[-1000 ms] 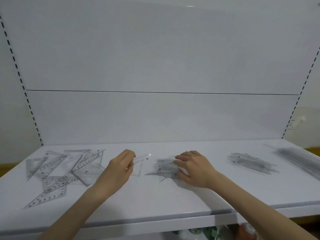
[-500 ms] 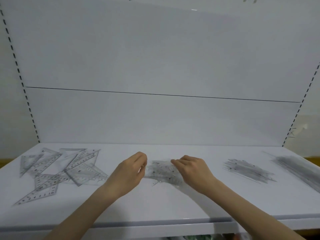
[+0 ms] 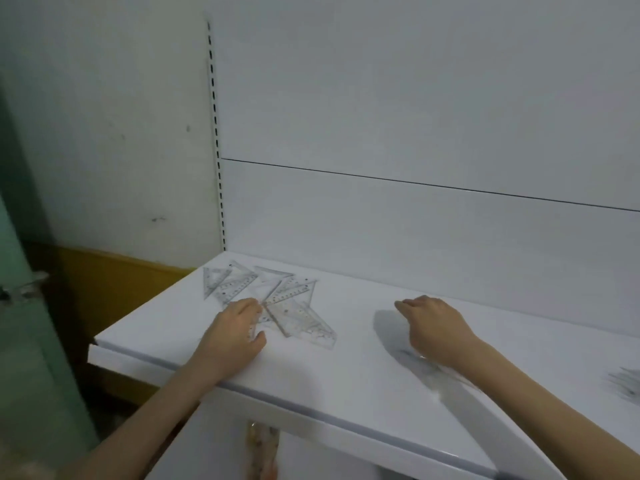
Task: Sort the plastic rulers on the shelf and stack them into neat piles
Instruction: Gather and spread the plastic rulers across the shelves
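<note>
head view: left hand [image 3: 235, 336] grips rulers [image 3: 298, 317] near shelf's [image 3: 346, 386] left edge.

The left hand [image 3: 235, 336] and the right hand [image 3: 434, 329] are both bare. Behind the one comes a slim, bare left forearm [image 3: 152, 414], behind the other a slim, bare right forearm [image 3: 540, 400].

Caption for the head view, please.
Left hand on loose triangular rulers at the left end of the shelf; right hand rests beside a pile.

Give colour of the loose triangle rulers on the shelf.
Transparent triangle rulers with dark printed scale markings; seen best in the head view.
</note>
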